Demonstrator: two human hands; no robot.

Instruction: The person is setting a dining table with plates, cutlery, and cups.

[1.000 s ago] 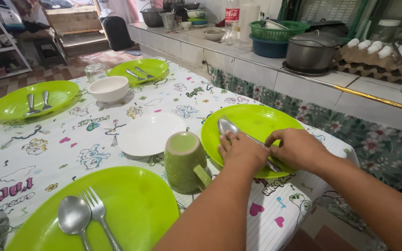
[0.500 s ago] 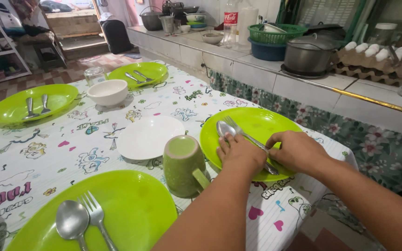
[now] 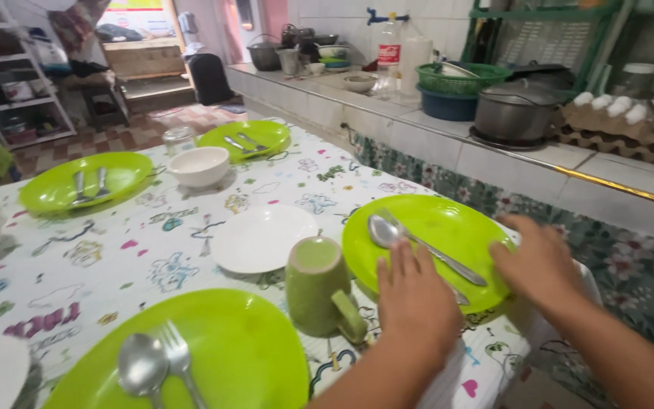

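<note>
Kitchen tiles and a patterned cloth frame the scene: the desk (image 3: 191, 250) is laid with lime-green plates for several places. Nearest the camera, one plate (image 3: 228, 356) carries a spoon (image 3: 141, 367) and a fork (image 3: 179, 356) lying side by side. Just beyond it an upturned green mug (image 3: 316, 284) stands beside the plate being worked on (image 3: 433, 227), at the desk's right edge. The left hand (image 3: 418, 295) lies flat on that plate's near rim, fingers together and stretched out, gripping nothing; its tips reach toward the spoon (image 3: 384, 229) and the second utensil beside it. The right hand (image 3: 539, 261) rests on the far right rim, fingers loosely spread and closed on nothing.

To do this well, it seems best to hold the plate steady with one hand while the other nudges the cutlery parallel, as on the other plates, without knocking the mug. Further off sit a white saucer (image 3: 263, 236), a white bowl (image 3: 200, 165), two more set plates (image 3: 244, 140) (image 3: 85, 182), and a dark pot (image 3: 516, 113) on the counter.
</note>
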